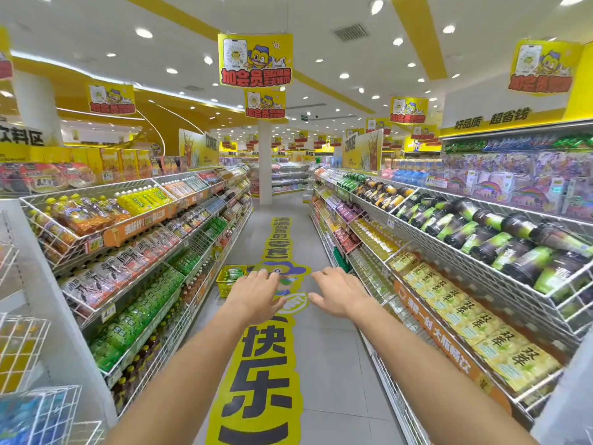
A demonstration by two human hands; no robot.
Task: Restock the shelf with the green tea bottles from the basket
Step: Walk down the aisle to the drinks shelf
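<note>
A yellow basket (224,281) stands on the aisle floor by the left shelving, some way ahead, holding green tea bottles (233,273). More green-labelled bottles (141,313) fill a low row of the left shelf (141,343). Both my arms stretch forward over the aisle. My left hand (256,292) is held palm down with fingers straight, empty, its fingertips overlapping the basket's right edge in view. My right hand (338,292) hovers beside it, also flat and empty. Neither hand touches anything.
Wire-front shelves of drinks line both sides of the aisle; the right shelf (449,303) holds yellow packs and dark bottles. A yellow floor sticker (263,380) runs down the grey floor. A white pillar (265,162) stands at the aisle's far end.
</note>
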